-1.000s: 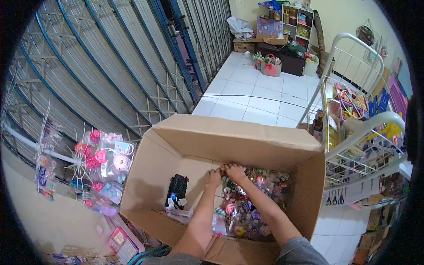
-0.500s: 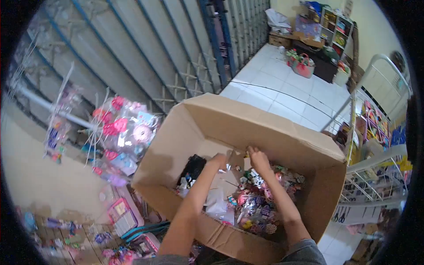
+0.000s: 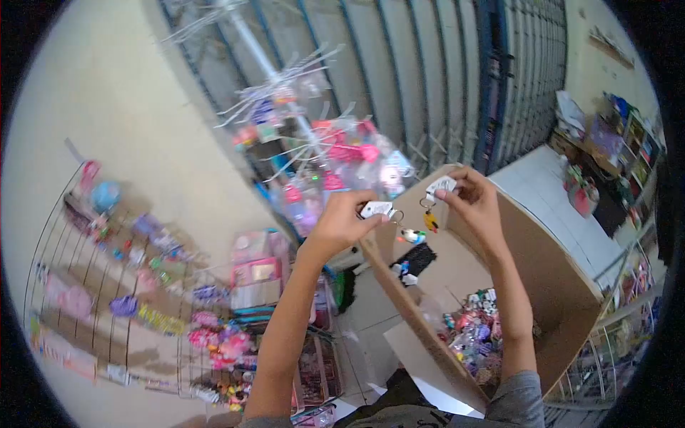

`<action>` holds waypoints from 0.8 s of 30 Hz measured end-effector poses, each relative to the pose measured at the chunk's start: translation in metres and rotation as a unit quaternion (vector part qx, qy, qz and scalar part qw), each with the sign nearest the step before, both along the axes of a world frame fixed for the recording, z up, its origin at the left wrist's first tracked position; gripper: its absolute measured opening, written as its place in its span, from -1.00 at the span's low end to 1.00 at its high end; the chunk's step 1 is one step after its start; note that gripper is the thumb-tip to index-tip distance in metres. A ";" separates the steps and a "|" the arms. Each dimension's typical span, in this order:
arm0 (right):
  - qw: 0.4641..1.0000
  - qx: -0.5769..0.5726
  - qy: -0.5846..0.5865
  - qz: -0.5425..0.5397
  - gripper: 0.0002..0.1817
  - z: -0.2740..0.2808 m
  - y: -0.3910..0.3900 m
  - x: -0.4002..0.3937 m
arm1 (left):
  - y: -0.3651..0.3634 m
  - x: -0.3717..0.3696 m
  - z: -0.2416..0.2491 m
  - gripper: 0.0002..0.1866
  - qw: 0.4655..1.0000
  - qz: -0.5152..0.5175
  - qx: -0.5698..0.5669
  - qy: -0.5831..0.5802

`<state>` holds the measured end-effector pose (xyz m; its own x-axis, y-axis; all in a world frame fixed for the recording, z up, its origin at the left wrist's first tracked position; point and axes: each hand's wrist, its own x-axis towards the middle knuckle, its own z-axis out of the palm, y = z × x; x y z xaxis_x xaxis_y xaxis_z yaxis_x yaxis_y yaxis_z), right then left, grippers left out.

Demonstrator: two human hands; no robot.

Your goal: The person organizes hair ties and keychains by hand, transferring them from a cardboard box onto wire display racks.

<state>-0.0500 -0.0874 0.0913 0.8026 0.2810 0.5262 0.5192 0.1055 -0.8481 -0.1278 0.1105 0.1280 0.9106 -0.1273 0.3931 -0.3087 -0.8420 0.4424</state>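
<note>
Head view: I have both hands raised above the open brown cardboard box [image 3: 549,285]. My left hand [image 3: 342,225] is pinched shut on a small white carded keychain [image 3: 377,209] — its charm hangs free below, just over the box's near wall. My right hand [image 3: 474,203] grips a second white carded keychain [image 3: 439,187] with an orange charm, held up and apart, probably to tell them apart. Left of the box stands a wire display rack of pink packaged trinkets [image 3: 328,153].
</note>
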 end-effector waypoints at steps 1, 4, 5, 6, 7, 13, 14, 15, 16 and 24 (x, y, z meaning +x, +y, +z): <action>0.999 -0.002 -0.024 0.026 -0.80 0.012 0.015 -0.006 | 0.010 -0.025 0.010 -0.81 1.000 0.018 0.003 -0.007; 0.989 0.011 -0.002 0.149 -0.79 0.051 0.061 -0.048 | 0.041 -0.098 0.023 -0.78 0.981 0.114 -0.148 -0.059; 0.985 0.009 -0.007 0.172 -0.79 0.054 0.078 -0.062 | 0.051 -0.121 0.022 -0.78 0.977 0.136 -0.149 -0.067; 0.979 0.031 -0.035 0.198 -0.78 0.056 0.098 -0.077 | 0.061 -0.144 0.020 -0.81 0.961 0.165 -0.204 -0.084; 0.971 0.053 -0.061 0.225 -0.78 0.057 0.117 -0.092 | 0.071 -0.168 0.017 -0.83 0.941 0.193 -0.259 -0.102; 0.900 0.012 -0.045 0.434 -0.77 0.025 0.220 -0.199 | 0.105 -0.308 -0.019 -0.85 0.856 0.321 -0.376 -0.151; 0.883 0.014 -0.033 0.468 -0.77 0.013 0.236 -0.216 | 0.106 -0.330 -0.028 -0.85 0.835 0.346 -0.399 -0.153; 0.865 0.015 -0.021 0.501 -0.76 0.000 0.252 -0.234 | 0.105 -0.351 -0.041 -0.84 0.812 0.371 -0.422 -0.156; 0.843 0.027 0.003 0.538 -0.75 -0.013 0.265 -0.251 | 0.108 -0.368 -0.065 -0.83 0.779 0.375 -0.472 -0.172; 0.788 -0.048 0.025 0.613 -0.56 -0.138 0.327 -0.369 | 0.061 -0.467 -0.202 -0.80 0.643 0.532 -0.503 -0.224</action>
